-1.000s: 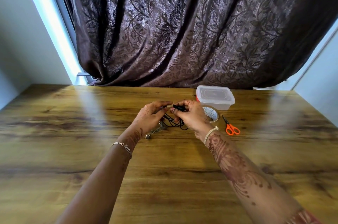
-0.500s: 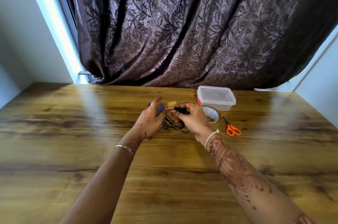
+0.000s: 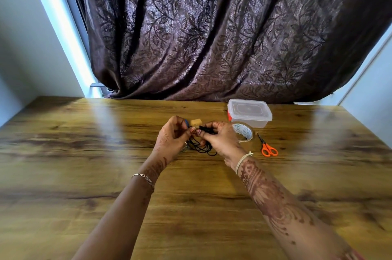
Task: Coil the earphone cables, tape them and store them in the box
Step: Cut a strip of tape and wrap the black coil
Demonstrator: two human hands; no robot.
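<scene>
Pinching black earphone cable (image 3: 203, 149) in left grip (image 3: 171, 138) and right grip (image 3: 222, 143), fingers curled, over tabletop (image 3: 84, 164). Near right grip: tape roll (image 3: 240, 129), scissors (image 3: 268, 149), lidded box (image 3: 250, 112).

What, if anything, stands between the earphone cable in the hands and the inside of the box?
The lid is on the box, closing it to the earphone cable. The tape roll also lies between the right hand and the box, though it could be passed over.

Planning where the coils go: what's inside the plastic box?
The box has its lid on. Through the cloudy plastic nothing distinct shows; whether anything lies inside cannot be told.
</scene>
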